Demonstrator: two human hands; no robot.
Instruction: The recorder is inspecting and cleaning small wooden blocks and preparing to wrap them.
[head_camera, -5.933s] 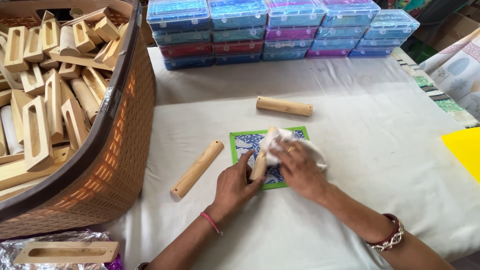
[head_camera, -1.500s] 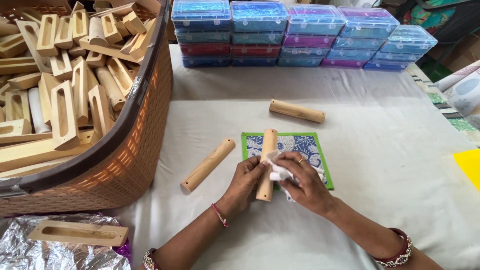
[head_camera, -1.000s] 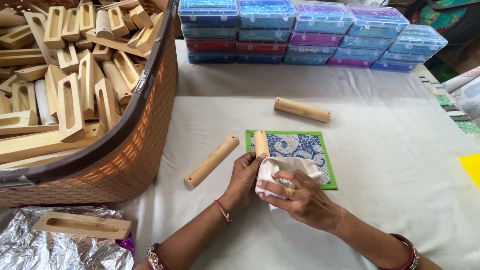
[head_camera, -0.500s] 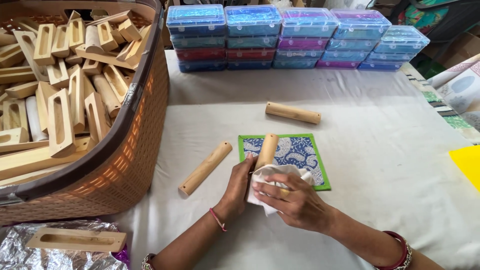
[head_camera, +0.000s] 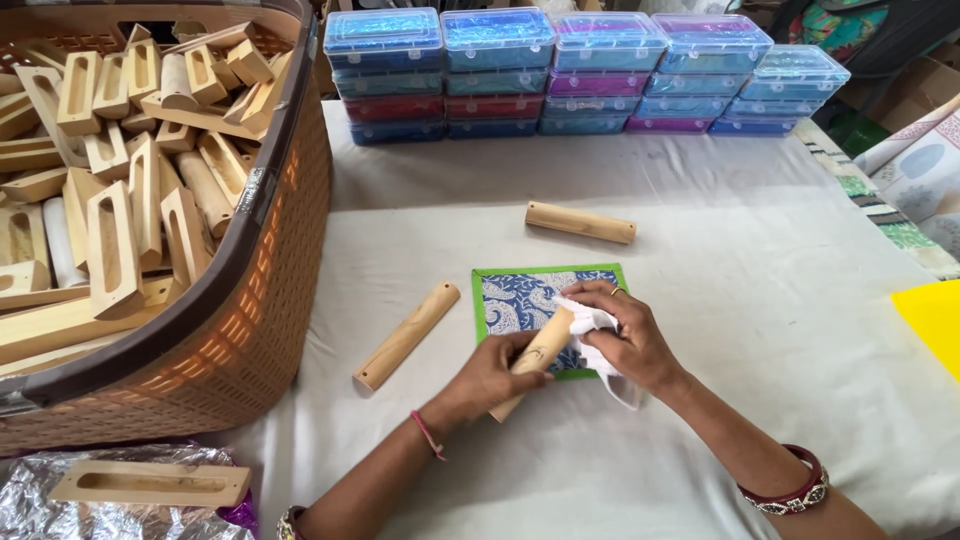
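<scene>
My left hand (head_camera: 492, 375) grips a short wooden rod (head_camera: 538, 352) that lies slantwise over a green-edged blue patterned mat (head_camera: 510, 297). My right hand (head_camera: 625, 335) presses a white cloth (head_camera: 598, 338) against the rod's upper end. Two more wooden rods lie loose on the white table cover (head_camera: 760, 280): one (head_camera: 407, 334) to the left of the mat, one (head_camera: 580, 222) beyond it.
A large brown woven basket (head_camera: 262, 300) full of slotted wooden pieces stands at the left. A slotted wooden block (head_camera: 150, 483) lies on crinkled foil (head_camera: 40, 510) at the lower left. Stacked coloured plastic boxes (head_camera: 590, 70) line the far edge. A yellow sheet (head_camera: 930, 315) is at the right.
The white cloth in my right hand has slid along the rod from its lower part to its upper end. My left hand keeps holding the rod over the mat.
</scene>
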